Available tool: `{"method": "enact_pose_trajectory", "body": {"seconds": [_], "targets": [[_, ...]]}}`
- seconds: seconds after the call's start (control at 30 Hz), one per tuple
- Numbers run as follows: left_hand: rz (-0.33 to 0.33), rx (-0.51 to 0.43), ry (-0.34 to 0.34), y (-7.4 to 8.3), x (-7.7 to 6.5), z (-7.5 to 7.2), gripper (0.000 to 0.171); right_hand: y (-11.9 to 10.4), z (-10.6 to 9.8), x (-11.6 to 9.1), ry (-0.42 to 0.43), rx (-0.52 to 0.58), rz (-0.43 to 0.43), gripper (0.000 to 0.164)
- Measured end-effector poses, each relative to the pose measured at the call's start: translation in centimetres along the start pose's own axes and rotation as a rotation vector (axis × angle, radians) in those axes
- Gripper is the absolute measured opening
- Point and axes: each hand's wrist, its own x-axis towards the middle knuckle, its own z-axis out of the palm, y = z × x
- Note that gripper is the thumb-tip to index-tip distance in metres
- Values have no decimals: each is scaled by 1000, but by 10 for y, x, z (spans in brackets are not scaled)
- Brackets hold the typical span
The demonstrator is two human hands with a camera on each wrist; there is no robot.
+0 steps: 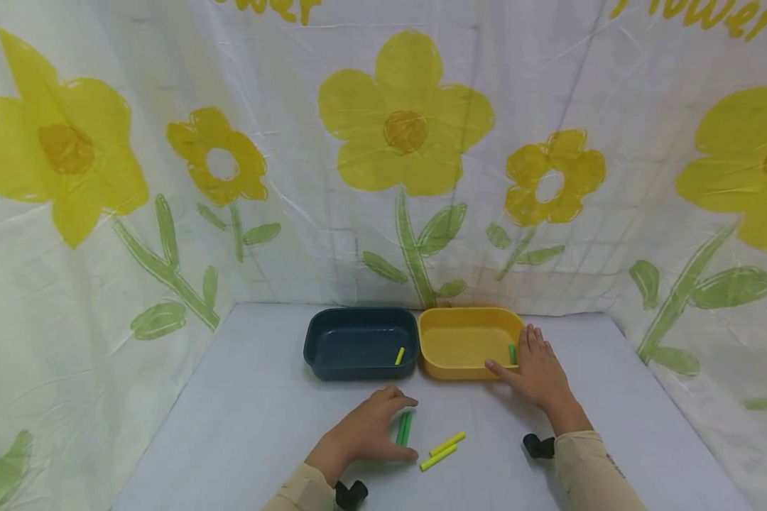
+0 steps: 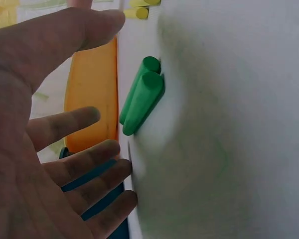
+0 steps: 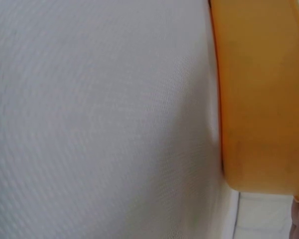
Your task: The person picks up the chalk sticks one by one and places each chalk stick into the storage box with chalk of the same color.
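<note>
My left hand [image 1: 369,429] hovers over the white table with thumb and fingers spread around two green chalk-like sticks [image 1: 405,429]. In the left wrist view the sticks [image 2: 145,102] lie side by side, apart from the fingers. Two yellow sticks [image 1: 443,451] lie just right of that hand. My right hand [image 1: 540,372] rests at the right front corner of a yellow bin [image 1: 463,373], thumb by the front rim and straight fingers along the right side. One green stick [image 1: 513,354] is inside this bin. The right wrist view shows mostly the bin's wall [image 3: 264,109]; little of the hand appears there.
A dark teal bin [image 1: 358,372] stands against the yellow bin's left side, with one yellow stick [image 1: 399,356] inside. Behind the table [image 1: 243,426] hangs a white curtain [image 1: 307,234] printed with yellow flowers.
</note>
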Motion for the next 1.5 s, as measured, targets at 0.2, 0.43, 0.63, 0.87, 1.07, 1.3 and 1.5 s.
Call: {"method": "enact_pose_trajectory", "body": {"seconds": [0.2,0.43,0.63,0.87,1.07,1.3,1.5], "targets": [[24,34,-18,-2,-1,-2,78,0,0,0,4,2,-1,128],[26,52,-44,-4,-1,-3,75,1,0,1,0,6,4,128],[24,59,-49,-5,1,-2,76,1,1,0,6,10,4,128],[11,54,-62,-5,2,-3,75,1,1,0,2,16,6,128],[8,47,-67,-5,4,-4,71,1,0,0,-5,13,9,129],[14,38,-62,-6,4,-3,70,-1,-1,-1,-4,14,6,128],[30,35,-54,-5,3,-3,70,-2,-2,-2,-9,14,6,128]]}}
